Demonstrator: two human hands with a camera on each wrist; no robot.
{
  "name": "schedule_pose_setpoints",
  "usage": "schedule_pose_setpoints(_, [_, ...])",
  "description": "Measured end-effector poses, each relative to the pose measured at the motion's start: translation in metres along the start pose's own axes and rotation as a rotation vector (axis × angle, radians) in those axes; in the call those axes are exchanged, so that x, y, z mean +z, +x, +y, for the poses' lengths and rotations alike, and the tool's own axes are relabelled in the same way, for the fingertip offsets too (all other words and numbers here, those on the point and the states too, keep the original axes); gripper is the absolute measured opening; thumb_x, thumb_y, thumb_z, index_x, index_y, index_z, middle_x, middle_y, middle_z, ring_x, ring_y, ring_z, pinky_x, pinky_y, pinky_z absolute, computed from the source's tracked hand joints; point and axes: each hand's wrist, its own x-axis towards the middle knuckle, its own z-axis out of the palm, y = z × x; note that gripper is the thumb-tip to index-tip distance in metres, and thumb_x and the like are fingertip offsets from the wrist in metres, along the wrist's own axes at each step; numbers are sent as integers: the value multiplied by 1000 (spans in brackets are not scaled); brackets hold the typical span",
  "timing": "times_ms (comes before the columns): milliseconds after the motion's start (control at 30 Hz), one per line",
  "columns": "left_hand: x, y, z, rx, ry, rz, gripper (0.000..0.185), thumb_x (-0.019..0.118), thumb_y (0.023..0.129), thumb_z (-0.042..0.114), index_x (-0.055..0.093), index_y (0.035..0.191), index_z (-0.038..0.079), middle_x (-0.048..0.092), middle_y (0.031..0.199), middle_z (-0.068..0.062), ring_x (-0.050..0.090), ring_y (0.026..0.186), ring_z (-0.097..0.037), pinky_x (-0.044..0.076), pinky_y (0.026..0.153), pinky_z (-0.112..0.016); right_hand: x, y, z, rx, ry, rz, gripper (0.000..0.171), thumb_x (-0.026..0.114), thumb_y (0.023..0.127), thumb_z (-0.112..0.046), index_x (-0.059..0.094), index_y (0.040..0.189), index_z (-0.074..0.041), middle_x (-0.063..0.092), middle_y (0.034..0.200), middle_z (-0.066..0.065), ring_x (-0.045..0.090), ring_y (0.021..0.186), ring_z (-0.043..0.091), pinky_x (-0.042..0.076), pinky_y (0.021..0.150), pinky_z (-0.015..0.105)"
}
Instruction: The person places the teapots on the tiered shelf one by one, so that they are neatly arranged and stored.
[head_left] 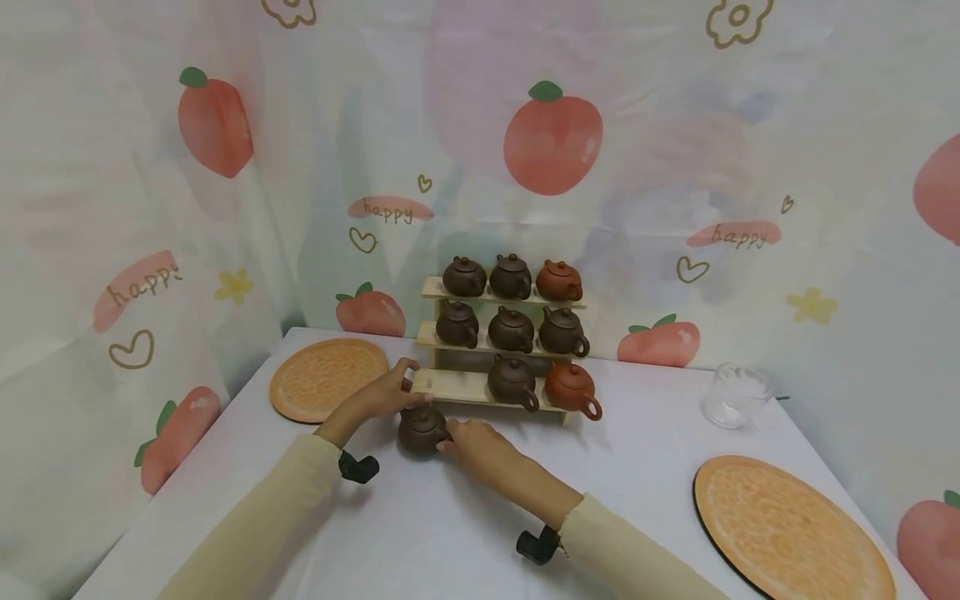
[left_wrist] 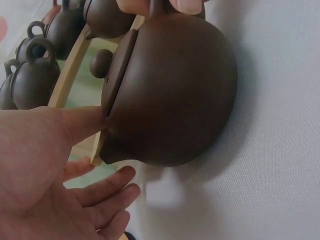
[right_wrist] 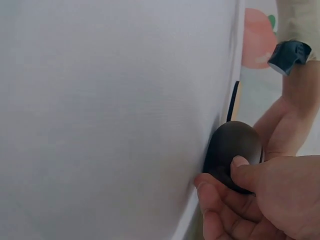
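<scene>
A dark brown clay teapot (head_left: 422, 432) is low in front of the shelf's left end, close over the white table. My right hand (head_left: 483, 454) pinches its handle between thumb and fingers. In the left wrist view the pot's rounded body (left_wrist: 175, 95) fills the middle, its spout toward my left hand. The left hand (head_left: 382, 393) is at the shelf's left end, its thumb (left_wrist: 85, 122) at the pot's lid edge and its other fingers spread out beyond the spout. A three-tier wooden shelf (head_left: 457, 385) stands behind the pot.
Several brown teapots (head_left: 512, 330) and a few reddish ones (head_left: 572, 387) stand on the shelf tiers. A round orange-patterned mat (head_left: 326, 379) lies at the left, another mat (head_left: 795, 525) at the right. A clear glass vessel (head_left: 735, 396) stands at the back right.
</scene>
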Motion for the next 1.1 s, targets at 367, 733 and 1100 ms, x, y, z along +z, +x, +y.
schedule_pose_setpoints(367, [0,0,0,-12,14,10,67,69,104,34,32,152,5,60,139,-33,61,125,-41,47,106,-55,-5,-22,9,-12,120,63,18,71,102,-18,63,90,-7,58,69,-1,49,64,10,42,61,29])
schedule_pose_setpoints(733, [1,2,-1,-39,15,11,67,69,104,33,31,153,7,62,137,-29,62,121,-37,49,103,-53,-23,-32,21,31,161,121,17,70,102,-15,63,90,-6,55,68,-3,47,62,10,41,57,26])
schedule_pose_setpoints(1100, [1,-1,2,-19,23,12,59,66,105,23,32,149,6,61,136,-30,62,117,-36,50,100,-51,-45,-19,20,118,207,176,17,68,104,-15,61,91,-5,60,67,-1,53,58,10,42,54,24])
